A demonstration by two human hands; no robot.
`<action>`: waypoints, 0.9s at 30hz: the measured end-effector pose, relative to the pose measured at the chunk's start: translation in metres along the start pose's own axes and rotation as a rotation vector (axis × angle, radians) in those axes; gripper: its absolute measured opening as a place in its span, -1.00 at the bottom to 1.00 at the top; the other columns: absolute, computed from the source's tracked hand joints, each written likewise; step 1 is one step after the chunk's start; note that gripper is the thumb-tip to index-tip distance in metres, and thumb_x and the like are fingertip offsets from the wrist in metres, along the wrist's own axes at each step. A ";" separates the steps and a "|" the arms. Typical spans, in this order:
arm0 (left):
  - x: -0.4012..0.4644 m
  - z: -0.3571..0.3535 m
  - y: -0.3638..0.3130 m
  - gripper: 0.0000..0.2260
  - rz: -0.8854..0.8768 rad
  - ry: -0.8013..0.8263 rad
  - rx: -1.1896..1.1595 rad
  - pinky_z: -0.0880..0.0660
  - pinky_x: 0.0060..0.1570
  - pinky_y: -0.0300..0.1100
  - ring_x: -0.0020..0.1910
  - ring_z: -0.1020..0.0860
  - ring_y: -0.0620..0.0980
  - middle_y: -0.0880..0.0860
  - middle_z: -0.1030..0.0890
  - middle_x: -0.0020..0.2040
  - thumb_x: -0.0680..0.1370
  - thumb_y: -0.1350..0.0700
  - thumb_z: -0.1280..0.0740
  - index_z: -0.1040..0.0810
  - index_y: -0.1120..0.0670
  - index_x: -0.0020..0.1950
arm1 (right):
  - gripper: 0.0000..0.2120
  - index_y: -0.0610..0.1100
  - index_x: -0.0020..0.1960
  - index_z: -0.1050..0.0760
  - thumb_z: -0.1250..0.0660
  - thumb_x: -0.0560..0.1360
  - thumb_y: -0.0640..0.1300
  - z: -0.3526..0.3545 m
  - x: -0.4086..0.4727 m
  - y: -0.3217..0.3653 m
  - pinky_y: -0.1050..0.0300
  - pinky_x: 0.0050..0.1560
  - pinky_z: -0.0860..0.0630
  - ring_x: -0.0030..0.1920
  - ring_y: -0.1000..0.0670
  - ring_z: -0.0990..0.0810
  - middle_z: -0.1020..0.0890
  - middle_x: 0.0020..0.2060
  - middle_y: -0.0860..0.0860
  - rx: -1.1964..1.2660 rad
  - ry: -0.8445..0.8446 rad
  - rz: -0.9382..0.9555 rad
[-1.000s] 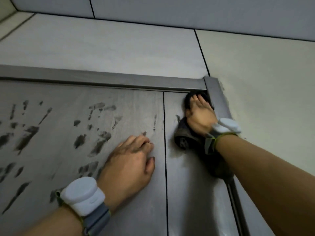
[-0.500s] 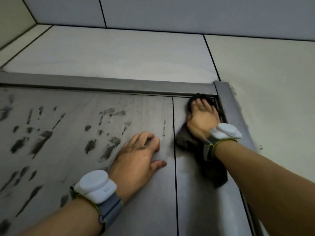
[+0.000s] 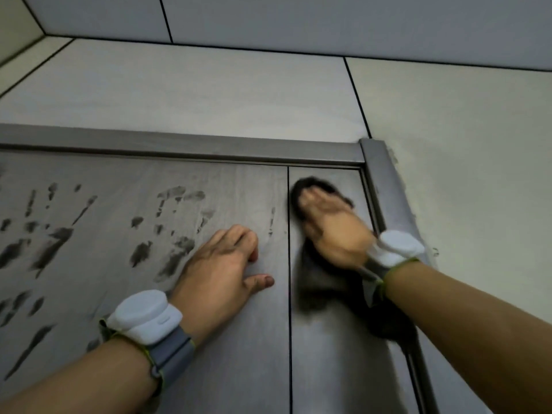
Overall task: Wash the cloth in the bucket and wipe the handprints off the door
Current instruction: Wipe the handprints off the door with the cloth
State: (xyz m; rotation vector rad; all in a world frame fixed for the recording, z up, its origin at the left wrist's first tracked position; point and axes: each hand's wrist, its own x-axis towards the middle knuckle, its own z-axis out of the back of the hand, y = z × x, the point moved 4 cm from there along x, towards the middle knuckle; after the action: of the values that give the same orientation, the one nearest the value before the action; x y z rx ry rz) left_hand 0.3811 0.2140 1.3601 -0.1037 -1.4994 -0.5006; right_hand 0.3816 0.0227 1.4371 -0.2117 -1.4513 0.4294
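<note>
The grey metal door [image 3: 239, 339] fills the lower half of the view, seen from below. Dark handprints [image 3: 176, 222] smear its left panel. My right hand [image 3: 331, 231], blurred by motion, presses a dark cloth [image 3: 316, 288] flat against the narrow right panel near the top corner, fingers straight. The cloth hangs down below my wrist. My left hand [image 3: 221, 264] rests flat on the left panel beside the seam, just right of the prints. The bucket is out of view.
A metal door frame [image 3: 385, 186] runs along the top and right of the door. Pale wall panels [image 3: 209, 94] rise above it, and a cream wall [image 3: 478, 174] lies to the right.
My right hand and the cloth have slid left and slightly down from the top right corner of the panel. My left hand has stayed put on the door.
</note>
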 end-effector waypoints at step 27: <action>-0.026 0.021 0.030 -0.50 0.051 0.083 0.023 -0.09 0.41 -0.28 0.42 -0.25 -0.07 -0.08 -0.32 0.43 0.53 -0.11 -0.33 -0.31 -0.04 0.42 | -0.38 -0.12 0.55 -0.10 -0.05 0.50 -0.05 -0.030 -0.008 0.097 -0.03 0.53 0.11 0.55 -0.03 -0.01 -0.14 0.54 -0.04 0.006 -0.049 -0.020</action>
State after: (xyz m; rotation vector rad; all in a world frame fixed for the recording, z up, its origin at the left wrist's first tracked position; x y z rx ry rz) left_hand 0.3736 0.2553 1.3443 -0.1018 -1.4176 -0.4421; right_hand 0.3959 0.1111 1.3875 -0.1827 -1.4983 0.4256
